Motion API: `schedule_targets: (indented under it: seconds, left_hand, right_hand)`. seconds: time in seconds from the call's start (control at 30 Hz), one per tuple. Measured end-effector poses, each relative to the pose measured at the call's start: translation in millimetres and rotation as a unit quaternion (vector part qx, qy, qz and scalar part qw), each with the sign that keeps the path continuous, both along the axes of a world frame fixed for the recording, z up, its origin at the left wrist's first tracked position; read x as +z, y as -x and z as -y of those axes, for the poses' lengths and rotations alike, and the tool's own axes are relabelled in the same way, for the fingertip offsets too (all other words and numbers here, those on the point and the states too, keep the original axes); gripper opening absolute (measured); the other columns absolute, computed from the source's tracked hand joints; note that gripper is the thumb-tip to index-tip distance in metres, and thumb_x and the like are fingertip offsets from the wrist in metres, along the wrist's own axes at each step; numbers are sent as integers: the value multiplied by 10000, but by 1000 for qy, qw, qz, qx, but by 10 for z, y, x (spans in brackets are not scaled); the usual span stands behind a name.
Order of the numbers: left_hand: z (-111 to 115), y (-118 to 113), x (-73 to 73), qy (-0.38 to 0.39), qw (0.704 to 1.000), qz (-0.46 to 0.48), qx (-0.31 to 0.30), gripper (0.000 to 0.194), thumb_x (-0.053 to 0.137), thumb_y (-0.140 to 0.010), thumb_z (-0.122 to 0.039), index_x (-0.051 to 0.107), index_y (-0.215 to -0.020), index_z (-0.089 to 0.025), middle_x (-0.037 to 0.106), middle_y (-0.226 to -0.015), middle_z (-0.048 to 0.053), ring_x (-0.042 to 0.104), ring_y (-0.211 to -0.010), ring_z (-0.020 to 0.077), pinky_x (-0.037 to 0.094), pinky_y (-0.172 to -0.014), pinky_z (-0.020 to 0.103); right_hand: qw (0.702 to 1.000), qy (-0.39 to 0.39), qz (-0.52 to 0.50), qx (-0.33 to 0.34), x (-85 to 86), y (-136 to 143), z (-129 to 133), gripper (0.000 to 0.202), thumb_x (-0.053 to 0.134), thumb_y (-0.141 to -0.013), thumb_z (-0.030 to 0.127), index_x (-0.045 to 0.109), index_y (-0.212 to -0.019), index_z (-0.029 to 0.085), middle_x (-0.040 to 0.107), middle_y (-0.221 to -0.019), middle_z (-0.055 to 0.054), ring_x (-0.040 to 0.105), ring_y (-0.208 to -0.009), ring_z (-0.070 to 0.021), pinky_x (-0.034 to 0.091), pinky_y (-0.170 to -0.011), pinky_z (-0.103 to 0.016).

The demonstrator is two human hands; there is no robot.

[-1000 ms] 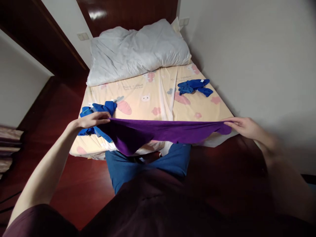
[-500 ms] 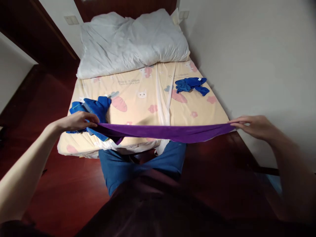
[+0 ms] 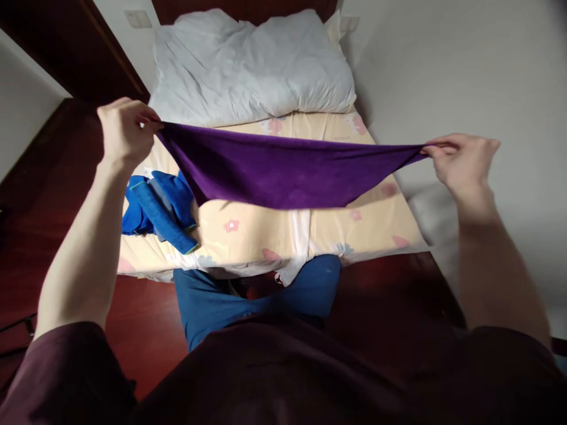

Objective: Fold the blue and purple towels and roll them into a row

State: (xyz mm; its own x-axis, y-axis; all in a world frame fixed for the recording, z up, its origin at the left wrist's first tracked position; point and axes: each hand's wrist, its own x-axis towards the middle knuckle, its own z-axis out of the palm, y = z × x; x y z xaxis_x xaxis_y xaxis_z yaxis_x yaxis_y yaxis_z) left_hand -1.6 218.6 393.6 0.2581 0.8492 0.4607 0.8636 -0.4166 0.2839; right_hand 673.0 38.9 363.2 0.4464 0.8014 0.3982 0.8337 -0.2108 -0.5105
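A purple cloth (image 3: 274,171) is stretched sideways in the air above the bed, its lower edge sagging in the middle. My left hand (image 3: 128,130) pinches its upper left corner between thumb and fingers. The right end is pinched in my right hand (image 3: 463,156), near the wall side of the bed. Below and to the left of the cloth, a crumpled blue garment (image 3: 163,206) with grey parts lies on the bed. The cloth hides part of the bed's right half.
The bed (image 3: 248,236) has a yellow patterned sheet, and a large white pillow or quilt (image 3: 252,65) lies at its head. A pale wall (image 3: 443,71) runs along the right. My knees touch or nearly touch the bed's front edge.
Both my hands have moved up and away from my body, lifting the purple cloth, which now hangs more open. The small blue garment on the right is now hidden behind it.
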Motion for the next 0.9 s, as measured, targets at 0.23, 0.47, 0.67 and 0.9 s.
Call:
schedule_targets:
  seconds: [0.23, 0.47, 0.67, 0.9]
  left_hand:
    - [442, 120, -680, -105, 994, -14, -25, 374, 420, -1069, -287, 704, -1104, -46, 679, -1182, 93, 641, -1186, 194, 513, -1051, 473]
    - [1207, 102, -2224, 85, 994, -26, -56, 284, 417, -1034, -240, 695, -1077, -200, 686, -1314, 130, 637, -1280, 230, 534, -1088, 361]
    - [1819, 110, -3224, 232, 968, -87, -48, 301, 407, -979, -167, 699, -1047, -193, 707, -1205, 145, 686, -1141, 248, 556, -991, 337]
    - [2132, 275, -3533, 241, 967, -38, 75, 331, 458, -929, -191, 717, -1134, -212, 694, -1012, 104, 710, -924, 249, 579, -828, 338]
  right_hand:
    - [992, -85, -89, 38, -682, -24, 143, 290, 719, -961, 215, 751, -1174, 22, 737, -1254, -285, 760, -1134, -245, 585, -1051, -411]
    - [969, -21, -243, 38, -2209, 110, 519, 210, 753, -853, 332, 779, -878, 125, 767, -1216, -240, 770, -1111, -299, 594, -1076, -498]
    - [979, 106, -170, 36, -3231, 293, 1110, 291, 651, -853, 416, 815, -849, 175, 812, -1123, -154, 789, -1034, -312, 598, -1065, -515]
    - [987, 114, -115, 4, -3540, 199, 1372, 326, 566, -870, 400, 808, -886, 183, 796, -1177, -164, 780, -1081, -349, 587, -1075, -529]
